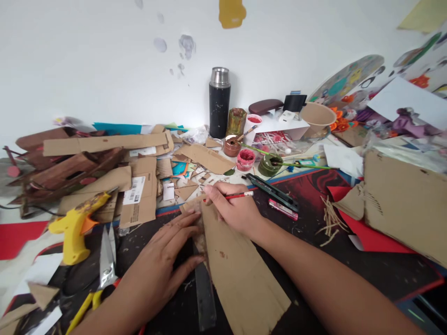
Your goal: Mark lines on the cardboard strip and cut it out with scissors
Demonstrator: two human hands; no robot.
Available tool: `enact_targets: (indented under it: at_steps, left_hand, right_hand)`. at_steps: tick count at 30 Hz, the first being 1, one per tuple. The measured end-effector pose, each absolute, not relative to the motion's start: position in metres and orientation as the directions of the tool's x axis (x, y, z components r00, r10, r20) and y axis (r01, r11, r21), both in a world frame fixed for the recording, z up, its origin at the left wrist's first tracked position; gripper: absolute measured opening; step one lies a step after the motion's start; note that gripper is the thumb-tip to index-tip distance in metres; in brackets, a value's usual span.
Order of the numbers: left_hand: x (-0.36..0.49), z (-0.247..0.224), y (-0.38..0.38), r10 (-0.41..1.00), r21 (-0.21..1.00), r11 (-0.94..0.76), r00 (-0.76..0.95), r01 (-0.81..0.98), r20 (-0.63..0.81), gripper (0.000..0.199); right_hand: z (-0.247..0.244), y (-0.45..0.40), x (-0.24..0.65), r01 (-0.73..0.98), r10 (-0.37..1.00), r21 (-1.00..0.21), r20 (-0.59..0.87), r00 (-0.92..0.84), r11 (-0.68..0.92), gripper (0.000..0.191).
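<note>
My left hand (pixel 174 251) lies spread over a dark straight ruler (pixel 205 298), its fingertips pressing on the ruler and the left edge of a long piece of cardboard (pixel 240 274). My right hand (pixel 235 207) is closed around a red pencil (pixel 240 196) with a white end. The pencil's tip is hidden by my fingers near the cardboard's far end. Right of that hand, a dark green utility knife (pixel 272 191) and a small pink tube (pixel 283 210) rest on the black mat (pixel 303 246).
To the left are a yellow glue gun (pixel 78 228) and open scissors (pixel 106 260). Cardboard scraps (pixel 141 195) lie behind. Paint pots, including a green one (pixel 270 164), and a black flask (pixel 220 104) stand at the back. A cardboard box (pixel 401 204) is at right.
</note>
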State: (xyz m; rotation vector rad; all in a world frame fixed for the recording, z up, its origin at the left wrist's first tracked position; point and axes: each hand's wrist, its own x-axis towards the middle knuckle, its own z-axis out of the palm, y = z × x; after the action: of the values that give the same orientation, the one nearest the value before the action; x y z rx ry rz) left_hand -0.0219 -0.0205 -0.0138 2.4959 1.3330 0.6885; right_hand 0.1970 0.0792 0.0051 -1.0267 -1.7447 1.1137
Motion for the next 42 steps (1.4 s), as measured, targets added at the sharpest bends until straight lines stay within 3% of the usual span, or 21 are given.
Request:
enact_targets:
  at_steps: [5, 18, 42]
  left_hand:
    - [-0.0213, -0.0164, -0.0203, 0.832, 0.414, -0.554, 0.464, 0.722, 0.304, 0.033]
    - [-0.0202, -0.0168, -0.0216, 0.847, 0.447, -0.532, 0.461, 0.719, 0.265, 0.033]
    - [-0.0186, -0.0157, -0.0223, 0.855, 0.459, -0.518, 0.455, 0.722, 0.249, 0.033]
  right_hand:
    - [0.0101, 0.075, 0.1971, 0.208, 0.903, -0.921, 0.242, -0.354, 0.328, 0.046]
    - [0.0032, 0.0768, 0.1974, 0.25, 0.929, -0.933, 0.169, -0.328, 0.258, 0.048]
    - [0.0056, 0.0758, 0.1975, 0.283, 0.91, -0.911, 0.187, -0.369, 0.302, 0.048]
